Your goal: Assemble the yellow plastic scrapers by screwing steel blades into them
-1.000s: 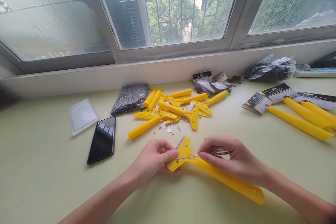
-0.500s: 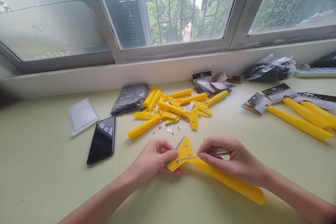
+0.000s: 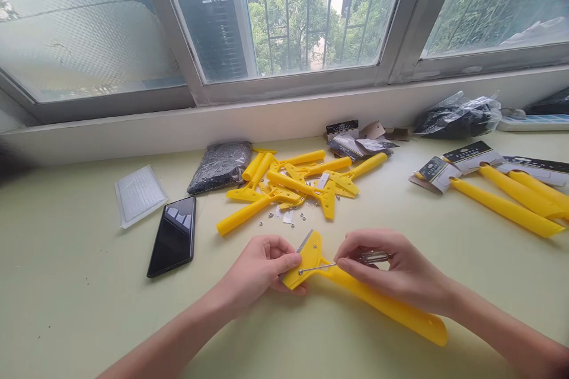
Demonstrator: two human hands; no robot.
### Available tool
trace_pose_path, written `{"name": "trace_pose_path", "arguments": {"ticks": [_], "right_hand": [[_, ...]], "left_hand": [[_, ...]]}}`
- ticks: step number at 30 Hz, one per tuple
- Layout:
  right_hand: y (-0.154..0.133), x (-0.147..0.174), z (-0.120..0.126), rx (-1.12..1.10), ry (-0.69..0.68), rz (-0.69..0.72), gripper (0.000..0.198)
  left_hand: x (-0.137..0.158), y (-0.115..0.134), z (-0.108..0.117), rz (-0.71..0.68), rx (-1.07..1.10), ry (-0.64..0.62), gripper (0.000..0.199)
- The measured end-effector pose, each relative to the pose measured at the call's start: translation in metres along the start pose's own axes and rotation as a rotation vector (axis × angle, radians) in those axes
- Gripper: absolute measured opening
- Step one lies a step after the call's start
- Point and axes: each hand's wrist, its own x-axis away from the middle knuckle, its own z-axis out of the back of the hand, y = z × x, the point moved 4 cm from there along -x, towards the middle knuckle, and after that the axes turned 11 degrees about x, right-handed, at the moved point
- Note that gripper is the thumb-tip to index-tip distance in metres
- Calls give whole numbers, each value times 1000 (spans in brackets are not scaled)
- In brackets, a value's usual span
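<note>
A yellow scraper (image 3: 386, 305) with a metal blade along its head lies slantwise in front of me, its long handle toward the lower right. My left hand (image 3: 267, 266) pinches the scraper's head, thumb on top and fingers beneath. In my right hand (image 3: 382, 263) is a screwdriver (image 3: 372, 257) with a clear handle, gripped between thumb and fingers. Its thin shaft reaches left over the scraper's neck, and the tip meets a screw (image 3: 301, 272) in the lower part of the head. A second screw (image 3: 315, 246) sits in the upper part.
Beyond my hands lies a pile of yellow scraper parts (image 3: 293, 180) with small nuts and screws. To the left are a phone (image 3: 172, 237), a clear plastic pack (image 3: 141, 195) and a dark bag (image 3: 221, 166). Carded scrapers (image 3: 507, 206) lie at the right, loose cards (image 3: 355, 145) at the back.
</note>
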Motion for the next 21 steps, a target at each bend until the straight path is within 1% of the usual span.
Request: {"name": "trace_pose_path", "arguments": {"ticks": [14,18,21], "right_hand": [[2,-1,-2,4,-11,-13,24],[2,0,-3,27,-18,15,23],[1,1,-2,79,-13,67,22]], "left_hand": [[0,2,0,8,-6,9,45],[-1,1,0,9,-12,9,45],[-1,-1,1,2,-1,-1,45]]}}
